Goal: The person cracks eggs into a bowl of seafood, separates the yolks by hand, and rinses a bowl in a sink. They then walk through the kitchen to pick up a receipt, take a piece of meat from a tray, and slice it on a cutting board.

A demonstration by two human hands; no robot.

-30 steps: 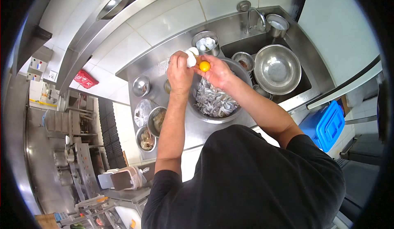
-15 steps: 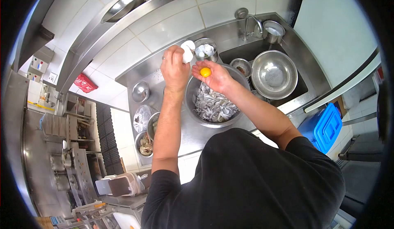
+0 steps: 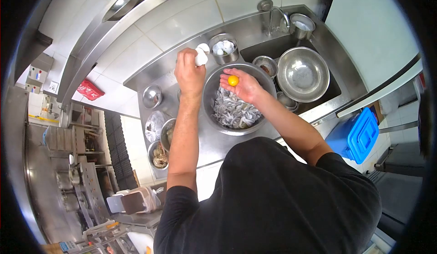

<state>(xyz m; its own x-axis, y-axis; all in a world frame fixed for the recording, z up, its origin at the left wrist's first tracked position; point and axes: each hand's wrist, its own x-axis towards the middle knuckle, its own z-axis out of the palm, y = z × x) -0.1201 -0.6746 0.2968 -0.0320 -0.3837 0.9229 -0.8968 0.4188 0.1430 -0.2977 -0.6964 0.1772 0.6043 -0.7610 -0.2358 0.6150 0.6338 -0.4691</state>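
Note:
On my right palm lies an orange egg yolk (image 3: 233, 80). My right hand (image 3: 243, 86) is turned up with its fingers extended, above a large metal bowl (image 3: 210, 112) of pale squid-like pieces (image 3: 234, 110). My left hand (image 3: 190, 74) is raised at the bowl's left side, its fingers closed on white eggshell (image 3: 201, 56). Behind the big bowl stands a metal pot (image 3: 223, 59) with white eggshells (image 3: 223, 47) in it.
At the right, a sink (image 3: 255, 51) holds a large metal basin (image 3: 303, 74) and a small bowl (image 3: 265, 66), beneath a faucet (image 3: 271, 21). Small bowl (image 3: 152, 96), plastic bag (image 3: 154, 125) and food bowl (image 3: 159, 156) stand left. A blue bin (image 3: 362, 135) is at the right.
The left hand with the eggshell has moved a little left, away from the right hand. The right hand and yolk have shifted slightly right over the bowl. The whole view has shifted slightly.

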